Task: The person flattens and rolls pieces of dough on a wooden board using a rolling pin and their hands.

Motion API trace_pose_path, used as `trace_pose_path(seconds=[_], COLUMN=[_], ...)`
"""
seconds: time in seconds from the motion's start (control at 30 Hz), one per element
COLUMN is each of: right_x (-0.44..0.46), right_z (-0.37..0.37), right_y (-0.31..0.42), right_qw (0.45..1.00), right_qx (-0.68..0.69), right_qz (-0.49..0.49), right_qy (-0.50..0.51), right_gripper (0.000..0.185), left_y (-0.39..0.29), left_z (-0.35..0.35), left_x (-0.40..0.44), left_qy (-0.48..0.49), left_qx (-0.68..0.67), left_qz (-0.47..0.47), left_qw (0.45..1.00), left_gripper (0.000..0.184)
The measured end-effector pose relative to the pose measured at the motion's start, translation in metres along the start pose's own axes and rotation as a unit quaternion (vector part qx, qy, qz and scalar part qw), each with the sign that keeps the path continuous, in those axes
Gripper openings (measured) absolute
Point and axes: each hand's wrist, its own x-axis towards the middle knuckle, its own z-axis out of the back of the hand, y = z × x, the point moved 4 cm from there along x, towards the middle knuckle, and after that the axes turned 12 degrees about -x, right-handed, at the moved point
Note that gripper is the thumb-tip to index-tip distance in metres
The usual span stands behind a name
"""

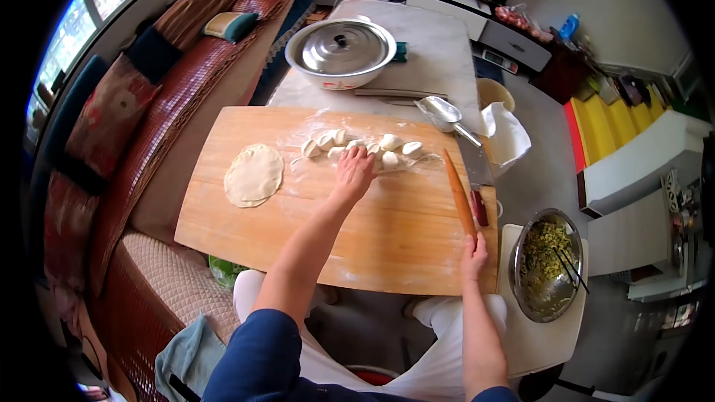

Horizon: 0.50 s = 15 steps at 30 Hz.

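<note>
My left hand [356,171] reaches over the wooden board with fingers partly spread, their tips at a loose row of floured dough pieces [389,142]. It covers part of the row, so any contact with a single piece is hidden. A small stack of flat round dough wrappers [254,176] lies on the left of the board. My right hand [474,255] is closed around the lower end of a tapered wooden rolling pin [459,197], which slants along the board's right side, its far tip pointing away from me.
A lidded white basin [341,78] stands beyond the board [298,246]. A metal scoop [445,115] and a red-handled knife [478,208] lie at the right edge. Farther right sits a steel bowl [527,283] of chopped green filling with chopsticks. A white bag [506,134] hangs nearby.
</note>
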Motion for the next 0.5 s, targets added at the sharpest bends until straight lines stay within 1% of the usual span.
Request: trace_pose_path(seconds=[0.03, 0.13, 0.17, 0.27, 0.3, 0.37, 0.43, 0.5], right_x=[0.000, 0.000, 0.000, 0.000, 0.000, 0.002, 0.002, 0.004], right_z=[0.000, 0.002, 0.004, 0.005, 0.006, 0.009, 0.008, 0.010], right_y=[-0.001, 0.004, 0.007, 0.009, 0.010, 0.014, 0.014, 0.017], right_qw=[1.000, 1.000, 1.000, 1.000, 1.000, 1.000, 1.000, 1.000], right_qx=[0.002, -0.019, -0.010, -0.012, -0.017, -0.025, -0.021, -0.006], right_qz=[-0.016, -0.008, -0.009, -0.006, -0.009, 0.000, 0.008, 0.006], right_qy=[0.017, 0.016, 0.013, 0.017, 0.021, 0.014, 0.014, 0.008], right_gripper=[0.037, 0.038, 0.039, 0.038, 0.038, 0.038, 0.038, 0.039], left_y=[-0.006, -0.033, -0.041, -0.054, -0.054, -0.051, -0.060, -0.069], left_z=[-0.006, -0.018, -0.029, -0.074, -0.090, -0.115, -0.110, -0.114], left_x=[0.008, 0.029, 0.038, 0.061, 0.068, 0.081, 0.085, 0.081], left_qy=[0.013, -0.030, -0.011, -0.009, -0.002, 0.052, 0.098, 0.120], left_qx=[0.012, -0.042, -0.069, -0.061, -0.011, -0.027, -0.019, 0.005], left_qz=[0.006, -0.028, -0.044, -0.116, -0.112, -0.075, -0.023, -0.068], left_qw=[1.000, 0.998, 0.997, 0.991, 0.994, 0.995, 0.995, 0.990], left_gripper=[0.048, 0.048, 0.046, 0.044, 0.043, 0.038, 0.034, 0.032])
